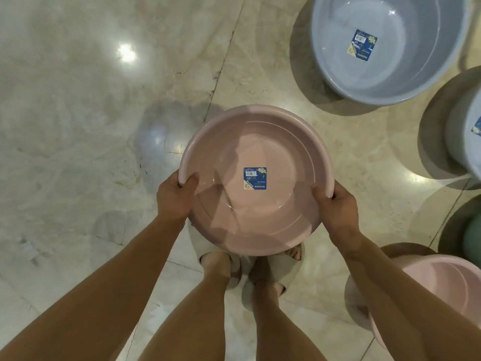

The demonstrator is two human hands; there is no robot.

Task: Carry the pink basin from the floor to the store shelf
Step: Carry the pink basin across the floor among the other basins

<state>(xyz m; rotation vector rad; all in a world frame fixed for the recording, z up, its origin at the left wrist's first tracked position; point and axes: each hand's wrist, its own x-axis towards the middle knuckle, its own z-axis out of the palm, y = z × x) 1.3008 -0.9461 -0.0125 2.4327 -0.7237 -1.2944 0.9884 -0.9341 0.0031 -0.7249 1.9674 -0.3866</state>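
Currently both hands are clamped on the pink basin (260, 162): left hand (175, 199) on its left rim with the thumb hooked inside, right hand (338, 207) on the right rim, fingers curled under, thumb on the inner wall. Basin is upright, open side up, blue label (255, 178) on its bottom, held above the marble floor (91, 113) and over the slippered feet (260, 272). Grey basin (385, 48) sits on the floor at upper right, a second pink basin (442, 287) at lower right.
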